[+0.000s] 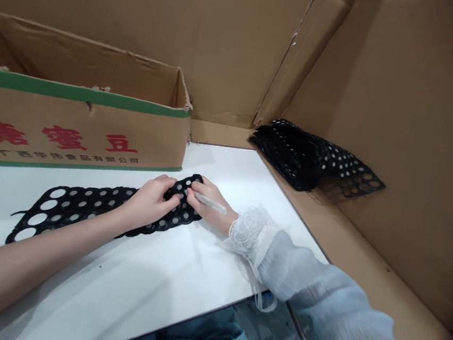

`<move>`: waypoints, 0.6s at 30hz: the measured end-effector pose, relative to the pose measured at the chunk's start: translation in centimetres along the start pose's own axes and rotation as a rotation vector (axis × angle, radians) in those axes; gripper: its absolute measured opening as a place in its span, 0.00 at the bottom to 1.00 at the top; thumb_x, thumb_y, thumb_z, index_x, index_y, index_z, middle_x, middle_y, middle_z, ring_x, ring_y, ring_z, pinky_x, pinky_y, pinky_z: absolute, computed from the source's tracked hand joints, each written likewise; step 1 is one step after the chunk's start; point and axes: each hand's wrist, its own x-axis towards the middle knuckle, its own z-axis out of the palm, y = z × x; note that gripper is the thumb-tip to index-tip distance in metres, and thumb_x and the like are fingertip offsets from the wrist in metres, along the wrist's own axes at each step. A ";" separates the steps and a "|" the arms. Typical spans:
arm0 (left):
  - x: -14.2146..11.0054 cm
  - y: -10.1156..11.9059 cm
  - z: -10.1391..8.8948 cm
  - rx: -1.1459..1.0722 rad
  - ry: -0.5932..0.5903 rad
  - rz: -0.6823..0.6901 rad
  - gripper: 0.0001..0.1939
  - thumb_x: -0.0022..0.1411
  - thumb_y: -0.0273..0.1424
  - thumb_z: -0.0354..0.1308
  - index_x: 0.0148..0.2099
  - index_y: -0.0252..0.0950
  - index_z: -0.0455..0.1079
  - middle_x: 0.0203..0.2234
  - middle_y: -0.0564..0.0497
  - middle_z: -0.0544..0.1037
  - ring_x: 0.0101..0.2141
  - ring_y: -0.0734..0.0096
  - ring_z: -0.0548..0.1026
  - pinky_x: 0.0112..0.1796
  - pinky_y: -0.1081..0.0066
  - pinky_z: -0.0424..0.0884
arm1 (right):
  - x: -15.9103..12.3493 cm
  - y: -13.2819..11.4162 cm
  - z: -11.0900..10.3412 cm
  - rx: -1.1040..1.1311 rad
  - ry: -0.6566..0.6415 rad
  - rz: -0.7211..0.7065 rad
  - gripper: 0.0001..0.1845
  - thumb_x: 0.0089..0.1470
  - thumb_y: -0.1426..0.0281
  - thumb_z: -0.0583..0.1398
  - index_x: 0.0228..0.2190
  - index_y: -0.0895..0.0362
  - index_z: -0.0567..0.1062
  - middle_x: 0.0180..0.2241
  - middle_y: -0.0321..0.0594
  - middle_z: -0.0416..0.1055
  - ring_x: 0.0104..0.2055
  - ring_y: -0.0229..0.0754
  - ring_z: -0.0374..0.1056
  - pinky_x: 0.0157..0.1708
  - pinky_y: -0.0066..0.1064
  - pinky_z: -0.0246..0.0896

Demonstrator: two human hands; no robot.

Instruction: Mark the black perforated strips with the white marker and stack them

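A black strip with rows of round holes (pixel 87 202) lies on the white table, larger holes at its left end. My left hand (pixel 153 200) is closed on its right part, with thumb and fingers bent against the material. My right hand (pixel 213 206) grips a slim whitish pen-shaped tool (pixel 211 203), held like a pen over the strip's right end. The tool's tip is hidden by my fingers, so I cannot tell whether it touches the strip.
An open cardboard box (pixel 82 124) with green edges and red lettering stands at the back left. A pile of similar black perforated pieces (pixel 303 156) rests beyond the table's right edge, against cardboard walls (pixel 406 128). The white tabletop (pixel 130 289) ends near my lap.
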 end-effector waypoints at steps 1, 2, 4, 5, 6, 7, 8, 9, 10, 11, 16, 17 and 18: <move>0.0 0.0 0.0 0.012 0.008 0.003 0.10 0.56 0.36 0.45 0.26 0.36 0.56 0.22 0.54 0.63 0.27 0.69 0.64 0.29 0.70 0.59 | 0.0 0.0 -0.2 -0.008 0.015 0.001 0.12 0.53 0.68 0.48 0.20 0.57 0.59 0.27 0.36 0.56 0.30 0.35 0.56 0.34 0.29 0.55; 0.1 -0.1 0.0 0.017 0.011 -0.003 0.11 0.56 0.37 0.45 0.26 0.37 0.55 0.22 0.54 0.63 0.26 0.70 0.64 0.28 0.70 0.58 | 0.1 -0.1 -0.5 -0.004 0.016 0.010 0.13 0.53 0.68 0.48 0.19 0.57 0.59 0.26 0.36 0.56 0.30 0.35 0.56 0.33 0.28 0.54; 0.1 -0.2 0.0 0.015 0.015 -0.032 0.10 0.56 0.37 0.46 0.27 0.37 0.55 0.22 0.54 0.63 0.26 0.70 0.64 0.28 0.71 0.58 | 0.0 0.0 -1.3 0.060 -0.045 0.075 0.15 0.52 0.66 0.49 0.18 0.57 0.59 0.22 0.35 0.56 0.27 0.34 0.56 0.29 0.27 0.53; 0.2 -0.2 0.1 0.009 0.013 -0.051 0.10 0.56 0.38 0.46 0.27 0.37 0.55 0.22 0.54 0.63 0.26 0.70 0.64 0.28 0.71 0.58 | 0.0 0.0 -1.8 0.116 -0.105 0.134 0.16 0.52 0.65 0.49 0.17 0.58 0.60 0.20 0.33 0.56 0.25 0.34 0.55 0.26 0.27 0.51; 0.2 -0.2 0.1 -0.002 0.006 -0.065 0.10 0.56 0.38 0.46 0.28 0.37 0.55 0.23 0.54 0.64 0.27 0.69 0.65 0.29 0.71 0.59 | -0.1 0.2 -2.3 0.180 -0.169 0.200 0.16 0.52 0.64 0.48 0.17 0.58 0.61 0.18 0.32 0.55 0.22 0.33 0.54 0.23 0.26 0.49; 0.3 -0.3 0.1 -0.020 -0.007 -0.073 0.10 0.56 0.38 0.45 0.29 0.37 0.56 0.24 0.54 0.65 0.27 0.69 0.65 0.29 0.70 0.59 | -0.2 0.3 -2.7 0.232 -0.220 0.254 0.17 0.52 0.63 0.49 0.17 0.58 0.62 0.17 0.32 0.55 0.21 0.32 0.53 0.21 0.25 0.47; 0.3 -0.3 0.1 -0.043 -0.024 -0.078 0.10 0.56 0.38 0.45 0.30 0.37 0.58 0.25 0.54 0.66 0.28 0.68 0.66 0.30 0.70 0.60 | -0.2 0.5 -3.0 0.268 -0.249 0.287 0.17 0.51 0.63 0.49 0.17 0.59 0.63 0.16 0.31 0.55 0.20 0.31 0.52 0.20 0.25 0.46; 0.3 -0.4 0.1 -0.066 -0.043 -0.080 0.11 0.56 0.39 0.44 0.31 0.37 0.59 0.26 0.53 0.67 0.30 0.68 0.66 0.31 0.70 0.61 | -0.2 0.6 -3.2 0.290 -0.264 0.305 0.17 0.50 0.63 0.50 0.17 0.59 0.63 0.15 0.31 0.55 0.19 0.31 0.52 0.20 0.25 0.45; 0.4 -0.4 0.0 -0.082 -0.063 -0.077 0.12 0.56 0.40 0.45 0.32 0.37 0.60 0.28 0.52 0.68 0.31 0.67 0.67 0.32 0.69 0.61 | -0.2 0.7 -3.3 0.300 -0.266 0.310 0.17 0.50 0.63 0.51 0.16 0.59 0.63 0.15 0.31 0.56 0.19 0.30 0.52 0.20 0.24 0.45; 0.4 -0.5 0.0 -0.085 -0.078 -0.070 0.13 0.55 0.41 0.45 0.34 0.37 0.61 0.29 0.52 0.69 0.32 0.66 0.67 0.33 0.69 0.62 | -0.2 0.8 -3.3 0.305 -0.263 0.306 0.16 0.49 0.63 0.51 0.16 0.59 0.63 0.16 0.31 0.56 0.19 0.30 0.52 0.20 0.24 0.45; 0.5 -0.6 -0.5 -0.009 -0.152 0.010 0.19 0.48 0.46 0.53 0.36 0.36 0.63 0.35 0.48 0.68 0.39 0.59 0.66 0.39 0.65 0.62 | -0.3 0.5 -3.3 0.325 -0.224 0.260 0.16 0.49 0.64 0.52 0.16 0.59 0.62 0.15 0.30 0.55 0.19 0.30 0.51 0.20 0.24 0.44; 0.6 -0.5 -0.5 -0.005 -0.159 0.024 0.19 0.47 0.46 0.53 0.35 0.36 0.63 0.35 0.48 0.68 0.41 0.58 0.65 0.40 0.65 0.62 | -0.3 0.4 -3.3 0.329 -0.215 0.255 0.16 0.50 0.64 0.52 0.16 0.59 0.62 0.15 0.30 0.54 0.19 0.30 0.50 0.20 0.24 0.43; 0.6 -0.4 -0.6 -0.006 -0.165 0.031 0.18 0.47 0.46 0.54 0.34 0.36 0.63 0.35 0.49 0.68 0.41 0.58 0.64 0.41 0.64 0.62 | -0.3 0.3 -3.3 0.333 -0.209 0.254 0.17 0.50 0.63 0.51 0.16 0.59 0.62 0.15 0.30 0.53 0.19 0.30 0.50 0.20 0.24 0.43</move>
